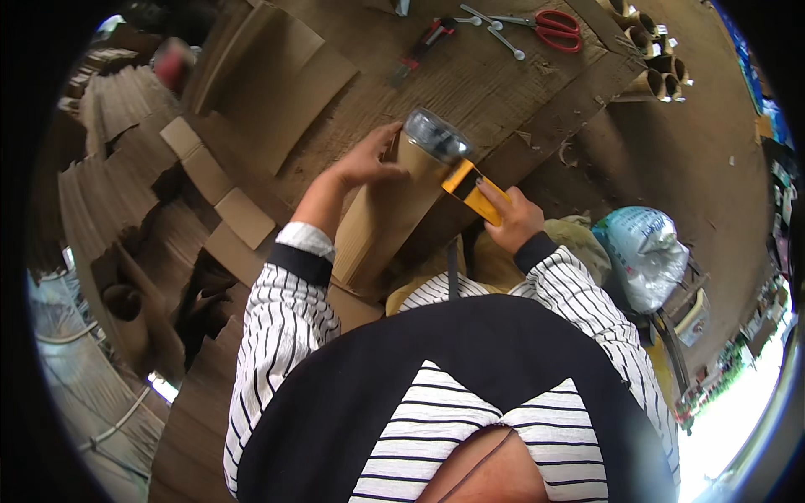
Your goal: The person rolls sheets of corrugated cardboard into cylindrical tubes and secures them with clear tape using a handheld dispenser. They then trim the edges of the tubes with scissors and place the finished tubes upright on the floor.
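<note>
A long folded piece of brown cardboard stands out from my lap onto the work table. My left hand grips its far left edge, with the thumb on the upper face and the fingers toward the far end. In my right hand is a yellow tape dispenser, my fingers wrapped round its handle. The shiny clear tape roll at its front lies across the cardboard's far end. Whether a strip is stuck down there cannot be made out.
Red-handled scissors, a red and black cutter and white sticks lie on the table's far side. Stacked cardboard sheets crowd the left. Several cardboard tubes lie far right, and a filled plastic bag stands nearer.
</note>
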A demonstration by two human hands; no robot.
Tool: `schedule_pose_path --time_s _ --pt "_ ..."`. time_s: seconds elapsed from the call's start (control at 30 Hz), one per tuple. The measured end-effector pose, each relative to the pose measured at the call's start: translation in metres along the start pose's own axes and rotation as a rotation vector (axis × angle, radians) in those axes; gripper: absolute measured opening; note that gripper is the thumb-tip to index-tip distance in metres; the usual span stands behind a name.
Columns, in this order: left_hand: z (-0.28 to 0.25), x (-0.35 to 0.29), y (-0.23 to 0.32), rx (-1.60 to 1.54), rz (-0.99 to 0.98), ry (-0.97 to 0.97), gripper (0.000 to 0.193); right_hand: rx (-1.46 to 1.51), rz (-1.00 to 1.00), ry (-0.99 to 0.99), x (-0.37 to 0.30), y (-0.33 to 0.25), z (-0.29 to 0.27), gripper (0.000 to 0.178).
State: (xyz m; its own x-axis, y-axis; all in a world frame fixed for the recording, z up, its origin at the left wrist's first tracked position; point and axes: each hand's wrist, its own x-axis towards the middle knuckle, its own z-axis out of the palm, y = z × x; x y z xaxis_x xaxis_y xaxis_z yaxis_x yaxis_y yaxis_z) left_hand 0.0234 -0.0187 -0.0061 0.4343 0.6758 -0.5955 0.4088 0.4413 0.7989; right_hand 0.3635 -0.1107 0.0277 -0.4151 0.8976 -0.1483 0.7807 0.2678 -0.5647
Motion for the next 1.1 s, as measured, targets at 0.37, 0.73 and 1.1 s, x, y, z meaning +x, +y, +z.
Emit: schedule_pose_path --time_s 0.37,0.73,1.1 --pt "0.029 0.0 0.047 0.616 -0.288 0.627 0.129 -0.047 -0.065 -0.029 0.058 -0.035 -0.061 0.068" --pt "0.038 -0.011 0.029 0.78 -0.091 0.702 0.118 0.11 -0.019 0.191 -0.028 0.025 -0.104 0.084" --pt "0.038 -0.019 0.016 0.606 -0.03 0.754 0.124 0.186 -0.251 0.17 0.049 -0.029 -0.061 0.084"
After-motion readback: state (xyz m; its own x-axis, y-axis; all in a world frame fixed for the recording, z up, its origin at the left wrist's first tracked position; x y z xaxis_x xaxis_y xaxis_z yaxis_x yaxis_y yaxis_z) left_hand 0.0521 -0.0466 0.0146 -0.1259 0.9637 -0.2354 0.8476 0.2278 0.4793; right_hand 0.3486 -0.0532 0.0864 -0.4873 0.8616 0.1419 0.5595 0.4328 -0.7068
